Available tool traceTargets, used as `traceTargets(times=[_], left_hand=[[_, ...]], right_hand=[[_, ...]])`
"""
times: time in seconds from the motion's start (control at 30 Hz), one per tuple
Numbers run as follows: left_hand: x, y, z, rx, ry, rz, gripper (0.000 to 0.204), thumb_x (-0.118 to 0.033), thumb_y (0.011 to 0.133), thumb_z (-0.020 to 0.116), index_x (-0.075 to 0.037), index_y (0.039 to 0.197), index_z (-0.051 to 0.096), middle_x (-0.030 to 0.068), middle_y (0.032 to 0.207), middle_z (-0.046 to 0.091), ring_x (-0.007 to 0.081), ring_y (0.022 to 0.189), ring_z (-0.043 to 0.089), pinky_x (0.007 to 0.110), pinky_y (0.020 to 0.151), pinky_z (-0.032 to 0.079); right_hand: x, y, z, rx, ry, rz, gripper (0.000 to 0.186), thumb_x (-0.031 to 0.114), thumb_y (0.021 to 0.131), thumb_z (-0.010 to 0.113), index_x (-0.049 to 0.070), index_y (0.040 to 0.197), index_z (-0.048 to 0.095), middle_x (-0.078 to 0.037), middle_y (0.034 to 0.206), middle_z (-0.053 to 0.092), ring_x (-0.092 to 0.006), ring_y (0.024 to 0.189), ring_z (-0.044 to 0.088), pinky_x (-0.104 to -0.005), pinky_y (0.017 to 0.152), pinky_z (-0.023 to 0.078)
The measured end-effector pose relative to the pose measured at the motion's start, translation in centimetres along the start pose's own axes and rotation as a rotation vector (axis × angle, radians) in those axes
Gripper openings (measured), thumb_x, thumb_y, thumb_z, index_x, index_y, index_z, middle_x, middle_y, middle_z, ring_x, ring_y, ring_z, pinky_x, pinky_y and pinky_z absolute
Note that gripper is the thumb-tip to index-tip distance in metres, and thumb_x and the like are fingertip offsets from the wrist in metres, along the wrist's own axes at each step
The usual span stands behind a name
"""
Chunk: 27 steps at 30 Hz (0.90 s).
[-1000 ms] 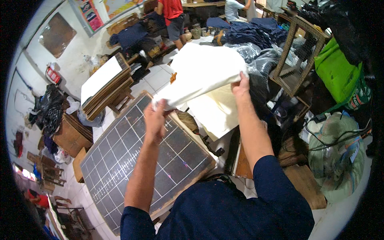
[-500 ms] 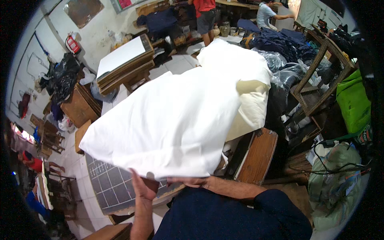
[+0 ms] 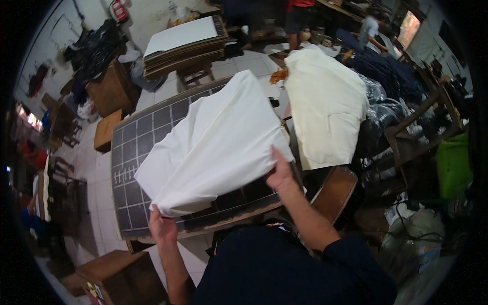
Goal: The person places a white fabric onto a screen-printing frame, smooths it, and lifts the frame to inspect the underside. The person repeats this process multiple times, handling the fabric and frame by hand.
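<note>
Over gridded board (image 3: 133, 152), both hands' grip clamps white cloth (image 3: 213, 142), fingers seemingly hidden.

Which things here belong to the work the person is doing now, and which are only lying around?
In use:
- white cloth sheet, held at its near edge
- left hand and right hand, both gripping it
- dark gridded board, under the sheet

Lying about:
- cream cloth pile
- green bag
- stacked flat wooden boards with white top
- small wooden stool
</note>
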<state>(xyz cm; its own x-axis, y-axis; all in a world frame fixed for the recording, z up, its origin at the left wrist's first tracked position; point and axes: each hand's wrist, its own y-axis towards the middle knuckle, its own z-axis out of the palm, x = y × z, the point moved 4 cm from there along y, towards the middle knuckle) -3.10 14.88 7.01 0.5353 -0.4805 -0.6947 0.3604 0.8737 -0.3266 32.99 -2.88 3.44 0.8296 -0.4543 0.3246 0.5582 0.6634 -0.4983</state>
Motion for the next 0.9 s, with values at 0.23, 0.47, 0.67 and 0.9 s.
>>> traceTargets(times=[0.23, 0.47, 0.67, 0.9], left_hand=[[3.6, -1.7, -4.7, -0.239, 0.585, -0.016, 0.061, -0.04, 0.094, 0.064, 0.006, 0.13, 0.044, 0.0186, 0.128, 0.058, 0.0263, 0.115, 0.058, 0.042, 0.099, 0.047], [-1.8, -5.2, -7.0, -0.228, 1.598, 0.272, 0.066, -0.013, 0.074, 0.07, 0.005, 0.128, 0.039, 0.028, 0.12, 0.055, 0.0422, 0.108, 0.057, 0.045, 0.09, 0.048], [-10.0, -4.3, -15.8, -0.45, 1.563, 0.376, 0.036, -0.004, 0.082, 0.057, 0.007, 0.116, 0.055, 0.0213, 0.113, 0.061, 0.0349, 0.095, 0.062, 0.045, 0.08, 0.049], [-13.7, -2.7, -19.9, -0.349, -0.173, -0.121, 0.035, -0.027, 0.099, 0.048, 0.0, 0.117, 0.062, 0.0126, 0.106, 0.07, 0.0274, 0.096, 0.069, 0.043, 0.089, 0.055]], right_hand=[[5.9, -3.1, 3.3, 0.055, -0.273, -0.232, 0.049, 0.03, 0.09, 0.067, 0.004, 0.13, 0.058, -0.009, 0.123, 0.065, -0.0256, 0.115, 0.06, -0.0426, 0.103, 0.045], [6.0, -7.4, 10.5, 0.264, -0.4, -0.334, 0.05, 0.016, 0.09, 0.062, -0.001, 0.135, 0.049, -0.012, 0.123, 0.062, -0.0247, 0.112, 0.06, -0.0394, 0.101, 0.047], [1.5, -7.6, 12.4, 0.519, -0.367, -0.127, 0.049, 0.012, 0.088, 0.051, -0.003, 0.134, 0.051, -0.016, 0.128, 0.063, -0.0298, 0.12, 0.059, -0.0475, 0.11, 0.039], [8.1, -8.2, 11.0, 0.291, -0.484, -0.478, 0.052, 0.028, 0.091, 0.057, -0.006, 0.131, 0.053, -0.018, 0.126, 0.062, -0.0313, 0.116, 0.06, -0.0427, 0.105, 0.045]])
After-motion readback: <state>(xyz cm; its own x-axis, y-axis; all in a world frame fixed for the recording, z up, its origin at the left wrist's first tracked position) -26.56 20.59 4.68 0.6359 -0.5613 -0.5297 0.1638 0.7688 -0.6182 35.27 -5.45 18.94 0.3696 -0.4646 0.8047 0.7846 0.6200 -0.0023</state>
